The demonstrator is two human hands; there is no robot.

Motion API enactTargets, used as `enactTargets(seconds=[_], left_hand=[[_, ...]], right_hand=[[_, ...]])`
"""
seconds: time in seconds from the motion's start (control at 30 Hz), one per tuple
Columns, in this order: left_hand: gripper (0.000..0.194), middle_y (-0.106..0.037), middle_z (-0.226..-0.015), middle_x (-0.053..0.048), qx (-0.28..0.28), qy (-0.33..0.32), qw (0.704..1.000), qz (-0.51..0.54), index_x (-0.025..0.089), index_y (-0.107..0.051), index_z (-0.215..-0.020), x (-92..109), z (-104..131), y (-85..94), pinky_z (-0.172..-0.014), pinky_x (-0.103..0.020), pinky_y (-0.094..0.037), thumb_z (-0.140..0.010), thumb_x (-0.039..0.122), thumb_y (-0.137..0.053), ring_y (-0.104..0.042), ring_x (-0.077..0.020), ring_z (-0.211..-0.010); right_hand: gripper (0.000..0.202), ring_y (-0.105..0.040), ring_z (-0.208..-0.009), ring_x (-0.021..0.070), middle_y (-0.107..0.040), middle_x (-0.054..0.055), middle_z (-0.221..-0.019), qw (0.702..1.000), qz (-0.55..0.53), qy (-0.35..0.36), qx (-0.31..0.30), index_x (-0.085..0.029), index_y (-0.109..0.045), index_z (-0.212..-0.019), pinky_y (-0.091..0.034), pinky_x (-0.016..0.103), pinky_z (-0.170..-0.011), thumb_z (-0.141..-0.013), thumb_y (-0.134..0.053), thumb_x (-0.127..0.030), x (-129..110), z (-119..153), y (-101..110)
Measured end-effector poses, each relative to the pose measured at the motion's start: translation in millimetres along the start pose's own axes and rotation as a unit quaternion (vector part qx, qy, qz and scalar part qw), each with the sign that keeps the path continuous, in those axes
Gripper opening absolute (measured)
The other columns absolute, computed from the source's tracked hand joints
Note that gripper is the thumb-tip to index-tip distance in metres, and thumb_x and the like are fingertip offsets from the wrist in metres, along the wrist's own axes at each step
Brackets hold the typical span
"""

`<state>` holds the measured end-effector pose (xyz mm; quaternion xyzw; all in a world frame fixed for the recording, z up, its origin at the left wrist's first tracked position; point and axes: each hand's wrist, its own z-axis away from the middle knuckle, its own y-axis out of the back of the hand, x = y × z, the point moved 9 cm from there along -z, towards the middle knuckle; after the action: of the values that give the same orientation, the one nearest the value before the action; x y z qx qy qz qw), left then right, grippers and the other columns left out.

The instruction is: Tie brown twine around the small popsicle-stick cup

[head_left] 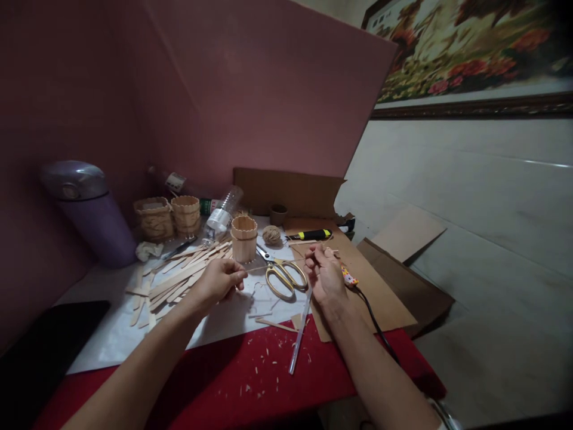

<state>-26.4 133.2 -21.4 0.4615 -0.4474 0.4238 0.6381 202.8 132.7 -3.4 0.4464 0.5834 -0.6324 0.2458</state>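
Fingers pinching twine, thin, pale, straight

No lettering can be read with certainty. Toward nine o'clock from the middle of the view, a clear bottle bears a white label, its print too small; just beside it, a green label is blurred. Farther out, another white label is equally unclear.

Dim interior, brightest on the paper and the right-hand wall, where a thin glint shows. Shadow darkens the cloth beside the left forearm. Wide-angle distortion (note the leaning flask) accompanies blackened corners; fine detail is soft.
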Motion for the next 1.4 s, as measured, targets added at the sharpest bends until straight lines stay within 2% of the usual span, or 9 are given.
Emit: enactTargets(seconds=[0.17,0.27,0.37,0.47,0.57,0.77,0.9,1.13,1.4], left_hand=[[0.007,-0.055,-0.047,0.003,0.15,-0.033,0.985,-0.085,0.015,-0.06,-0.071,-4,-9,36.1,-0.033,-0.021,-0.029,-0.072,0.015,-0.053,-0.042,-0.0088,-0.029],[0.013,-0.063,-0.055,-0.001,0.213,-0.071,0.965,-0.136,0.015,-0.068,-0.076,1,-10,54.8,-0.041,-0.023,-0.037,-0.071,0.02,-0.056,-0.053,-0.0124,-0.042],[0.015,-0.07,-0.067,-0.006,0.255,-0.112,0.931,-0.237,0.015,-0.071,-0.072,13,-9,66.7,-0.051,-0.024,-0.041,-0.069,0.025,-0.06,-0.061,-0.0173,-0.059],[0.017,-0.072,-0.075,-0.008,0.258,-0.105,0.91,-0.307,0.016,-0.073,-0.074,19,-15,72.5,-0.06,-0.025,-0.042,-0.069,0.018,-0.057,-0.063,-0.0195,-0.071],[0.026,-0.073,-0.079,-0.009,0.247,-0.08,0.904,-0.339,0.015,-0.074,-0.08,23,-26,76.4,-0.062,-0.024,-0.041,-0.065,0.008,-0.054,-0.064,-0.0196,-0.075],[0.025,-0.072,-0.076,-0.013,0.251,-0.075,0.894,-0.364,0.013,-0.074,-0.075,34,-45,83.8,-0.06,-0.025,-0.04,-0.061,0.006,-0.054,-0.064,-0.0214,-0.072],[0.027,-0.072,-0.079,-0.013,0.25,-0.105,0.891,-0.364,0.016,-0.074,-0.076,38,-56,83.6,-0.061,-0.026,-0.039,-0.062,0.009,-0.052,-0.063,-0.0229,-0.076],[0.022,-0.069,-0.066,-0.007,0.229,-0.15,0.911,-0.308,0.017,-0.073,-0.068,37,-80,81.5,-0.057,-0.025,-0.037,-0.057,0.01,-0.055,-0.06,-0.0205,-0.067],[0.019,-0.067,-0.062,-0.002,0.164,-0.177,0.954,-0.179,0.012,-0.071,-0.068,27,-111,73.7,-0.055,-0.023,-0.041,-0.057,0.016,-0.055,-0.059,-0.0171,-0.062]], right_hand=[[0.02,-0.049,-0.044,0.0043,-0.06,-0.001,-0.06,0.997,0.038,-0.058,-0.022,-0.014,-0.053,-0.075,-0.04,0.013,-0.038,-0.077,-0.066,-0.029,20,2,-10],[0.014,-0.05,-0.043,0.004,-0.061,0.0,-0.06,0.988,0.112,-0.1,-0.025,-0.014,-0.052,-0.072,-0.045,0.014,-0.04,-0.083,-0.057,-0.021,34,0,-15],[0.017,-0.053,-0.042,0.0045,-0.06,0.0,-0.058,0.972,0.195,-0.125,-0.043,-0.014,-0.051,-0.069,-0.048,0.015,-0.042,-0.086,-0.053,-0.017,46,-7,-25],[0.025,-0.053,-0.039,0.006,-0.056,-0.001,-0.048,0.962,0.234,-0.132,-0.048,-0.015,-0.048,-0.061,-0.045,0.014,-0.039,-0.083,-0.057,-0.016,55,-21,-38],[0.027,-0.053,-0.034,0.0085,-0.055,0.0,-0.041,0.947,0.285,-0.14,-0.055,-0.014,-0.049,-0.056,-0.044,0.015,-0.033,-0.08,-0.059,-0.014,64,-39,-51],[0.028,-0.049,-0.029,0.0071,-0.049,-0.004,-0.036,0.931,0.342,-0.117,-0.05,-0.016,-0.045,-0.054,-0.041,0.014,-0.031,-0.076,-0.062,-0.013,79,-64,-72],[0.027,-0.049,-0.031,0.0076,-0.046,-0.007,-0.035,0.92,0.374,-0.092,-0.068,-0.017,-0.046,-0.052,-0.039,0.014,-0.03,-0.068,-0.066,-0.011,89,-72,-82],[0.02,-0.053,-0.036,0.0101,-0.054,-0.002,-0.042,0.89,0.441,-0.049,-0.108,-0.016,-0.054,-0.05,-0.039,0.017,-0.033,-0.068,-0.061,-0.012,93,-82,-89],[0.014,-0.054,-0.047,0.0112,-0.056,-0.002,-0.044,0.826,0.532,0.084,-0.166,-0.017,-0.069,-0.062,-0.039,0.019,-0.046,-0.067,-0.057,-0.013,92,-92,-104]])
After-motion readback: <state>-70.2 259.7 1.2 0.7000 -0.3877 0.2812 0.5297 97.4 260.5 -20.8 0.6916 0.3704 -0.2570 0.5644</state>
